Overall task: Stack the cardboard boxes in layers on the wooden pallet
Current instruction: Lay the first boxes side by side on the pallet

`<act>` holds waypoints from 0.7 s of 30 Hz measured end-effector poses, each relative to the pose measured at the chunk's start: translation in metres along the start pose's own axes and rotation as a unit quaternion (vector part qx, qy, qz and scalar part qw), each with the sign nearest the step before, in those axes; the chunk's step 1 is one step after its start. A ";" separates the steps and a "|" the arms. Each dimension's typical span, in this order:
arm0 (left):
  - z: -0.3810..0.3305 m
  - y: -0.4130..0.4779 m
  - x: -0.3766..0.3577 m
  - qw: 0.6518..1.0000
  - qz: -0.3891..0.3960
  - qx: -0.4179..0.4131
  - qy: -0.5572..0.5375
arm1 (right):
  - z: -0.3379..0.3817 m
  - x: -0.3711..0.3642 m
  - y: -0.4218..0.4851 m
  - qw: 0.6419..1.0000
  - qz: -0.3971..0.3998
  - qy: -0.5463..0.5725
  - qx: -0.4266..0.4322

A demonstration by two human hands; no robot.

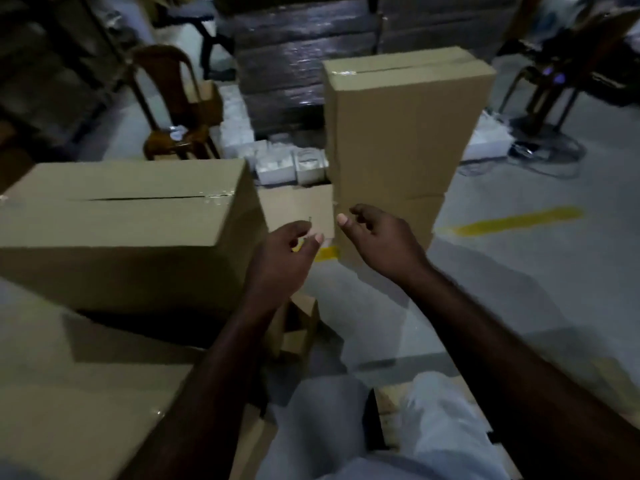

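The big box (117,209) at left is taped shut, and so is the tall box (405,126) standing upright ahead, so their contents are hidden. Small white packs (294,161) lie behind a low carton (298,206) between them, with a chair (169,98) beyond. The left hand (287,251) and right hand (377,240) hover before that gap, fingers loosely curled, holding nothing.
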State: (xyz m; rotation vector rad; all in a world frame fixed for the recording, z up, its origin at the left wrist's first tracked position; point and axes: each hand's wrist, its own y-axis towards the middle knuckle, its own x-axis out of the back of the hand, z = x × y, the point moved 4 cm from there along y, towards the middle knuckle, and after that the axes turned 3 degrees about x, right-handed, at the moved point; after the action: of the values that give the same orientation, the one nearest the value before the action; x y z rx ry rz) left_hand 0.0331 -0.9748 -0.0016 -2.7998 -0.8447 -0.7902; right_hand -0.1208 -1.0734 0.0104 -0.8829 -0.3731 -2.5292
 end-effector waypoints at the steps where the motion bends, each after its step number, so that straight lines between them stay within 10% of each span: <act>1: 0.006 0.003 0.017 0.999 -0.031 0.014 -0.024 | 0.014 -0.012 0.009 1.000 0.016 0.007 0.015; 15: 0.106 0.038 0.180 0.901 -0.381 0.198 -0.060 | 0.166 -0.172 0.151 0.950 0.204 -0.039 0.232; 21: 0.151 0.075 0.224 0.860 -0.418 0.292 0.012 | 0.206 -0.257 0.230 0.920 0.256 -0.085 0.283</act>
State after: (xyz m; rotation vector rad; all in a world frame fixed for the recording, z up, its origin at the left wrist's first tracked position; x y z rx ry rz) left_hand 0.3006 -0.8915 -0.0132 -1.8272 -1.9459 -0.4925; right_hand 0.2782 -1.1145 0.0269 -0.8281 -0.7683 -1.7304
